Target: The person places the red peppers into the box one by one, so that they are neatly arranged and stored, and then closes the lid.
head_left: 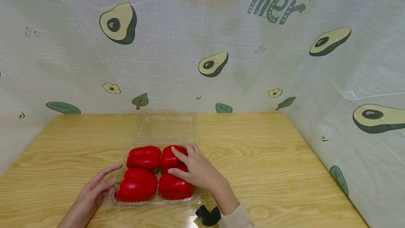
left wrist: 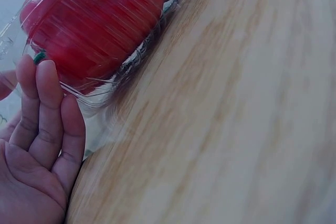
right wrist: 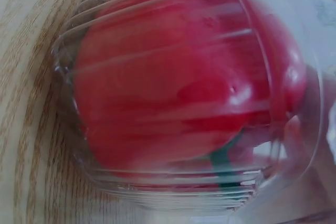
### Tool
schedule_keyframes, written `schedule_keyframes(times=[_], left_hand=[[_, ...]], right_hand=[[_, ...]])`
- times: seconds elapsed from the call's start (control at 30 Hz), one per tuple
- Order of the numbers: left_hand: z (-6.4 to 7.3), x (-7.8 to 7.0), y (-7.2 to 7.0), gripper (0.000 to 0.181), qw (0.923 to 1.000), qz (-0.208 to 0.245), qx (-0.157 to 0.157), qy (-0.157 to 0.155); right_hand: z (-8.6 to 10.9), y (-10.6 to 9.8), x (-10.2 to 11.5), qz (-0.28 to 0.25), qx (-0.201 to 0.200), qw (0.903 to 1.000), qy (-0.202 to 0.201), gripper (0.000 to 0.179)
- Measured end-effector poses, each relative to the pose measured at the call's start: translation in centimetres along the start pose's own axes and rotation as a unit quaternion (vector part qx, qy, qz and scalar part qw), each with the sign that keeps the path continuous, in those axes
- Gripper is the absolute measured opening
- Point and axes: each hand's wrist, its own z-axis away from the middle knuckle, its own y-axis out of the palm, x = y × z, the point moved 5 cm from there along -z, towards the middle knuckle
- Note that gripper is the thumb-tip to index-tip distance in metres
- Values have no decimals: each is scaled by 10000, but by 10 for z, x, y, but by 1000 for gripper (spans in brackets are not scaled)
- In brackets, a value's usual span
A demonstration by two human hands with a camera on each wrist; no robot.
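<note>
A clear plastic clamshell box point(head_left: 121, 205) holds several red bell peppers, two at the back and two in front. My right hand point(head_left: 200, 168) reaches over the right side and grips the back right bell pepper point(head_left: 171, 159), thumb on its near side. Just in front lies the front right bell pepper point(head_left: 175, 187). At the box's left wall, my left hand point(head_left: 91, 192) rests its nearly straight fingers point(left wrist: 50, 85) beside the front left bell pepper point(head_left: 137, 185) with its green stem. The back left bell pepper point(head_left: 143, 157) lies behind that one.
The box's transparent lid point(head_left: 166, 127) lies folded back toward the rear of the wooden table point(head_left: 253, 157). A printed avocado cloth point(head_left: 171, 62) hangs behind and along the sides. Near my right wrist is a black curved piece point(head_left: 208, 215).
</note>
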Motion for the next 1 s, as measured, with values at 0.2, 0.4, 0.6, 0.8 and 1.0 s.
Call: schedule_keyframes(times=[0.2,0.4,0.6,0.8,1.0], left_hand=[[-1,-1,1,43,9998,-121,-111,-93],[-1,0,1,42,9997,-180,-137,-109],[0,0,0,41,9993,-250,-206,-158],[0,-1,0,41,9993,-260,-226,-175],[1,0,-1,39,9985,-342,-333,-256]], right_hand=[[1,-1,0,-114,-1,9998,144,63],[1,-1,3,-184,-72,9996,199,65],[2,-4,13,-80,-241,9997,-46,61],[5,-5,32,116,-671,9957,-633,50],[10,0,59,403,-1015,9849,-1344,44]])
